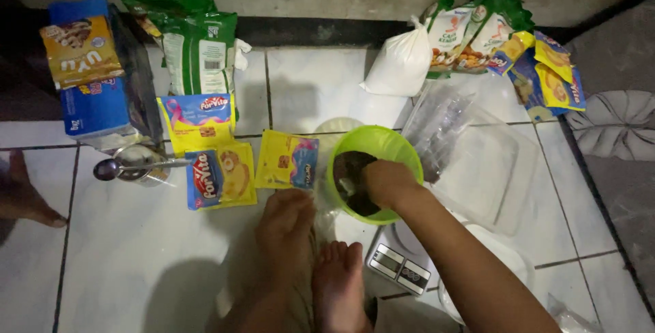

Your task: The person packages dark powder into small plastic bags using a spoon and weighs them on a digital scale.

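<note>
Green bowl surrounds right hand.

The right hand reaches into a green bowl of dark mixture, beside yellow packets on the tiled floor.

**The count on the tiles**

We count three small yellow sachets in a cluster, one beside the next. One green bowl sits mid-floor, and one metal spoon lies across one small tin. Two big green bags lean at the back left, one white bag at the back centre, one blue box at far left. One kitchen scale peeks out below. One hand shows, inside the bowl.
</note>
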